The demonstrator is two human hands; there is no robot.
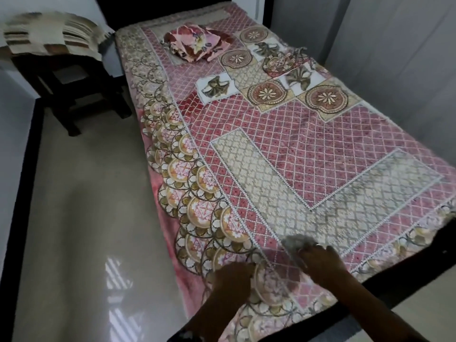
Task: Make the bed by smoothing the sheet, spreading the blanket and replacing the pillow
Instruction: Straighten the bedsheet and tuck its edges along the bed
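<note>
Your two hands, left hand [230,280] and right hand [320,261], blur at the bed's foot corner on the one patterned sheet [283,149], grip impossible to tell, while one folded blanket [197,44] lies near the head and one pillow [49,30] sits on a stool [61,77].

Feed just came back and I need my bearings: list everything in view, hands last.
bed sheet: one, pink and cream patterned, spread over the bed.
folded blanket: one, pink floral, at the far end of the bed.
striped cloth: one, cream and brown, on the stool.
stool: one, dark wood, left of the bed.
floor: pale, glossy tiles.
left hand: on the sheet's near corner; grip unclear.
right hand: on the sheet's near edge, blurred.
</note>
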